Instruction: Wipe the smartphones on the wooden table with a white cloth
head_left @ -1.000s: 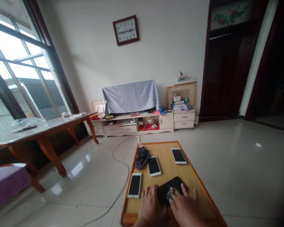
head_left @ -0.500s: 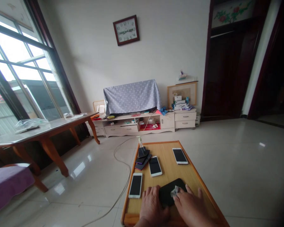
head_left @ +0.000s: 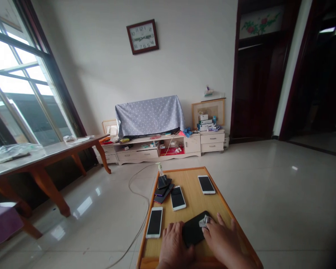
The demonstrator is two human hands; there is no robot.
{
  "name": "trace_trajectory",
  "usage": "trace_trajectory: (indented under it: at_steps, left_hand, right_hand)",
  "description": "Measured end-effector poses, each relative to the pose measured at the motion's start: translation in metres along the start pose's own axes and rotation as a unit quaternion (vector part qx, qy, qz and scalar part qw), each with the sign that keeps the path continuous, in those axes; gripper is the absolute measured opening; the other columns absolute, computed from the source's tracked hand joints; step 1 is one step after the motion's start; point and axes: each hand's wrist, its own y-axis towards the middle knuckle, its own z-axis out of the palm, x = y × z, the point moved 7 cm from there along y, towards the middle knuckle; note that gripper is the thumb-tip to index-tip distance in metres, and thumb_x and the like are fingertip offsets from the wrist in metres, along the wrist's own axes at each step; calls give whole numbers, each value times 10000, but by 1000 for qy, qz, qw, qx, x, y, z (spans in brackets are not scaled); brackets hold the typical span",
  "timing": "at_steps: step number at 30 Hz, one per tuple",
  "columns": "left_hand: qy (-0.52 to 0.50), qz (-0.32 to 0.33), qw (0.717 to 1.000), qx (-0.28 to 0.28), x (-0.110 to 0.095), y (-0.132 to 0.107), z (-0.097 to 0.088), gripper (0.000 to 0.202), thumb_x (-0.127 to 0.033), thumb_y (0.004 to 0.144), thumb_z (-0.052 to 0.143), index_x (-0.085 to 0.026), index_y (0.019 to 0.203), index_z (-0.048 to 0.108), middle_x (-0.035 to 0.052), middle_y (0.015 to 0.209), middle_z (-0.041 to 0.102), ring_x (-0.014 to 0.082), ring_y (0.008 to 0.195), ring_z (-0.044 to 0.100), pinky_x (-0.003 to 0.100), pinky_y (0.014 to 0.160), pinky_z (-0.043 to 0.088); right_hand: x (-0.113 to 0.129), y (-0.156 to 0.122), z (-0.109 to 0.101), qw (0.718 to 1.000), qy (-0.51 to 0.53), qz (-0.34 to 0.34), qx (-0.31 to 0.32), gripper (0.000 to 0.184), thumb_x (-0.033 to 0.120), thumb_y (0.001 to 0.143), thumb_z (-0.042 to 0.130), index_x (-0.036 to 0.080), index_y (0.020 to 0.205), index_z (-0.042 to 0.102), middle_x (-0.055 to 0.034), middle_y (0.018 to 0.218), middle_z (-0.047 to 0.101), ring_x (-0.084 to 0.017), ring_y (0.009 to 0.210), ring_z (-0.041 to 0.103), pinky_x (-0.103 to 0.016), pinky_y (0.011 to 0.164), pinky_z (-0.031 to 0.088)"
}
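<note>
A flat black tablet-like device [head_left: 194,229] lies tilted at the near end of the small wooden table [head_left: 189,174]. My left hand [head_left: 174,241] grips its left edge, the fingers bent against it and the thumb near its lower side. In my right hand [head_left: 222,239] a small crumpled grey cloth [head_left: 204,221] is pinched and pressed on the device's upper right part. To the left of my left hand lies a white phone [head_left: 155,222]. Beyond the device are a second white phone [head_left: 178,198] and a third white phone [head_left: 206,185].
Several dark phones [head_left: 162,190] are piled at the table's far left corner, beside a clear pump bottle [head_left: 160,170]. A pale cable [head_left: 148,201] runs over the floor on the left. A larger table [head_left: 44,157] stands by the window, and a low white cabinet [head_left: 137,154] along the wall.
The cloth in my right hand has shifted slightly up and right across the black device. My left hand stays at its edge. The whole view has turned a little to the right.
</note>
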Motion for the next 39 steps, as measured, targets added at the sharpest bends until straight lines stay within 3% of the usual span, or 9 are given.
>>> trace_trajectory:
  at_steps: [6, 9, 13, 17, 21, 25, 29, 35, 39]
  left_hand:
    - [1, 7, 1000, -6, -4, 0, -4, 501, -415, 689, 583, -283, 1172, 552, 35, 1152, 640, 256, 1122, 511, 356, 965, 338]
    - [8, 0, 1000, -1, -3, -1, -3, 522, -397, 663, 596, -277, 1170, 550, 43, 1150, 639, 260, 1122, 511, 359, 963, 337]
    - [-3, 2, 1000, -6, 1, 1, 1, 552, -395, 643, 620, -273, 1176, 549, 37, 1147, 637, 252, 1129, 509, 356, 970, 332]
    - [-11, 8, 1000, -11, 2, 1, 1, 539, -425, 664, 626, -274, 1177, 553, 33, 1168, 633, 248, 1147, 500, 342, 976, 326]
    - [-10, 11, 1000, -4, -1, 0, -2, 464, -451, 724, 581, -287, 1157, 555, 25, 1155, 638, 238, 1130, 507, 337, 976, 326]
    - [3, 4, 1000, 10, 0, -1, 0, 572, -419, 664, 617, -280, 1212, 535, 37, 1205, 623, 254, 1169, 491, 343, 999, 317]
    - [2, 4, 1000, 10, 3, 1, 3, 598, -421, 643, 631, -277, 1216, 534, 41, 1202, 620, 258, 1173, 489, 342, 995, 319]
    - [-8, 9, 1000, 4, 1, 1, 1, 531, -424, 674, 610, -288, 1182, 538, 20, 1166, 627, 232, 1143, 501, 332, 983, 324]
    - [-10, 5, 1000, 1, 0, 0, 0, 532, -411, 667, 610, -288, 1179, 535, 20, 1156, 633, 236, 1144, 503, 339, 980, 324]
  right_hand:
    - [26, 3, 4, 999, 12, -40, -5, 478, 417, 974, 294, 340, 1314, 621, 18, 1491, 503, -376, 1486, 201, -738, 1121, -45]
    - [14, 15, 0, 1000, 3, 3, -11, 501, 405, 973, 291, 320, 1384, 565, 16, 1535, 444, -385, 1489, 179, -746, 1119, 20]
    - [-4, 7, -4, 1000, -2, 24, -9, 491, 437, 964, 307, 297, 1279, 656, -19, 1465, 535, -395, 1472, 229, -741, 1124, 5]
    - [12, -10, 5, 1000, 10, -24, 3, 475, 432, 962, 319, 311, 1269, 661, -24, 1441, 560, -371, 1468, 258, -718, 1135, -56]
    - [35, -1, 12, 997, 27, -65, 7, 488, 417, 978, 302, 350, 1393, 548, 19, 1510, 480, -358, 1492, 195, -721, 1135, -33]
    - [20, 17, 7, 1000, 14, -9, -14, 514, 412, 981, 283, 335, 1446, 487, 23, 1559, 405, -385, 1496, 158, -744, 1119, 66]
    - [5, 9, 3, 1000, -6, 12, -20, 504, 415, 973, 287, 277, 1313, 633, -25, 1486, 511, -403, 1485, 189, -743, 1123, 32]
    - [32, -2, 7, 998, 10, -53, -11, 484, 407, 973, 306, 299, 1324, 620, -26, 1470, 530, -373, 1485, 215, -722, 1136, -17]
    - [24, 8, 2, 1000, 9, -17, -15, 511, 415, 982, 286, 306, 1414, 536, -23, 1527, 455, -375, 1497, 172, -747, 1120, 44]
